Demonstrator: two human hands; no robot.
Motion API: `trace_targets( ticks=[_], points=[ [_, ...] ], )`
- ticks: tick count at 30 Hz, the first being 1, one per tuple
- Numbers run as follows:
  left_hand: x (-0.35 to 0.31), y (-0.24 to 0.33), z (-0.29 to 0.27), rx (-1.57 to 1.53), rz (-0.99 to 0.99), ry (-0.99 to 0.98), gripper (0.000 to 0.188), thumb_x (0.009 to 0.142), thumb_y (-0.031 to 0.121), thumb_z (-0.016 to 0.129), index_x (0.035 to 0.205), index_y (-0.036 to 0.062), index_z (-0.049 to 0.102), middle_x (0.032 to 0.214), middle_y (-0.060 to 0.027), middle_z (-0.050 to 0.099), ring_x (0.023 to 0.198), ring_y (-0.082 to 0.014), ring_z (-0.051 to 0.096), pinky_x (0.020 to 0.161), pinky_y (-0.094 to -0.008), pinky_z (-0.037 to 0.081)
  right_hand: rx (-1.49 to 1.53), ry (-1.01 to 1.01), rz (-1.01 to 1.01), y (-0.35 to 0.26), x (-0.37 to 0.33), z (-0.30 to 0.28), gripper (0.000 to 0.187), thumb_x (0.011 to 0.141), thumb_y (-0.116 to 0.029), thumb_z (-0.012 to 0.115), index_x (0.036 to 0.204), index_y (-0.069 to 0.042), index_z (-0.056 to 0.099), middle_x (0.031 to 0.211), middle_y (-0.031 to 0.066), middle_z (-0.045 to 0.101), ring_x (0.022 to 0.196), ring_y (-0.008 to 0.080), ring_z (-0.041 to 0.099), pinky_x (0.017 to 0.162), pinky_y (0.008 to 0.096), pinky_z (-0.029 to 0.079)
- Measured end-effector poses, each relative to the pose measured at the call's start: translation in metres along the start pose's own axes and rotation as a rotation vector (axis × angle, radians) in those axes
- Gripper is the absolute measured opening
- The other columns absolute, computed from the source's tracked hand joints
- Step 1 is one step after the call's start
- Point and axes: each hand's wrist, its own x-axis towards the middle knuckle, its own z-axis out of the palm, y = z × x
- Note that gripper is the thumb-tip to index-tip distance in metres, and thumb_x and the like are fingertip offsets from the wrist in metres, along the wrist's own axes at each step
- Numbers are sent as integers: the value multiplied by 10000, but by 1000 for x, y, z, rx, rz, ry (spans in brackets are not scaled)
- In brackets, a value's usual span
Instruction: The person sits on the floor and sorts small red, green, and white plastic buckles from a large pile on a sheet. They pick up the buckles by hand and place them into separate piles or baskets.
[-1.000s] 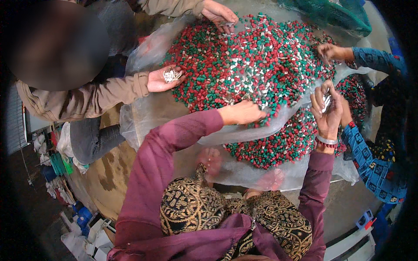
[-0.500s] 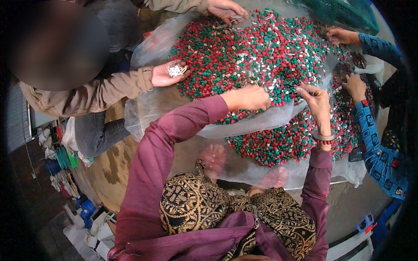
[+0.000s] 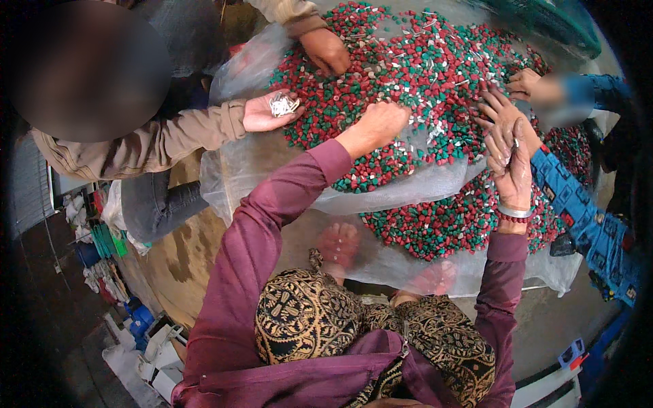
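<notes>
A heap of small red, green and white pieces (image 3: 435, 129) is spread in front of me. My left hand (image 3: 381, 126) is closed in a fist-like pinch low over its middle; whatever lies between the fingertips is hidden. To the right, my right hand (image 3: 509, 160) is turned palm up with fingers curled, and small white pieces (image 3: 507, 160) show against it. A co-worker's hand (image 3: 500, 112) in a blue patterned sleeve reaches over the heap just beyond, overlapping my fingertips. Another person's open palm (image 3: 262, 114) at the left carries a bunch of thin white pieces (image 3: 283, 105).
Translucent plastic sheeting (image 3: 388, 197) lies under the heap, with a second batch of pieces (image 3: 428, 234) nearer me. A co-worker's other hand (image 3: 326, 51) dips into the far left. Green netting (image 3: 551, 24) borders the far right. My bare feet (image 3: 338, 248) rest by the sheet.
My left hand has moved left and farther away. My right hand has turned palm up, moving slightly right. The blue-sleeved hand has reached in beside it; the far-left co-worker's hand has lowered into the heap.
</notes>
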Motion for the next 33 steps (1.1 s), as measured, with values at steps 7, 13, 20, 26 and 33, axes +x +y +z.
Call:
trace_targets(
  ticks=[7, 13, 20, 26, 33],
  points=[
    [-6, 19, 1, 233, 140, 47, 221, 696, 12, 612, 890, -69, 545, 755, -158, 612, 705, -279, 670, 541, -379, 550, -319, -100, 35, 9, -6, 13, 170, 936, -203, 528, 895, -43, 487, 665, 9, 463, 459, 40, 374, 334, 156, 261],
    [-1, 0, -2, 2, 7, 85, 201, 747, 128, 617, 831, -48, 568, 751, -192, 635, 704, -336, 661, 623, -422, 544, -738, 13, 193, 28, 20, 13, 194, 946, -185, 522, 1017, -18, 591, 560, -45, 409, 439, 15, 331, 359, 176, 232],
    [-27, -43, -56, -1429, -379, -93, 191, 848, 220, 596, 877, 32, 579, 619, 7, 481, 518, -74, 432, 410, -227, 324, -2063, -156, -251, 85, 84, -22, 198, 873, -182, 563, 1026, -81, 638, 768, 162, 650, 725, 292, 669, 621, 412, 513],
    [-47, -42, -71, -2258, 12, -158, 224, 876, 289, 463, 836, 69, 457, 677, -15, 444, 501, -71, 380, 389, -188, 288, -2572, -266, -473, 123, 98, -19, 79, 815, -69, 526, 873, -23, 554, 776, 134, 651, 692, 259, 676, 547, 349, 535],
    [-27, -35, -82, -1978, -265, -159, 284, 925, 323, 500, 893, 42, 531, 664, 15, 442, 486, -41, 388, 361, -146, 280, -2449, -175, -410, 115, 80, -31, 133, 807, -66, 557, 934, -34, 580, 771, 152, 655, 713, 320, 658, 607, 413, 521]
  ],
)
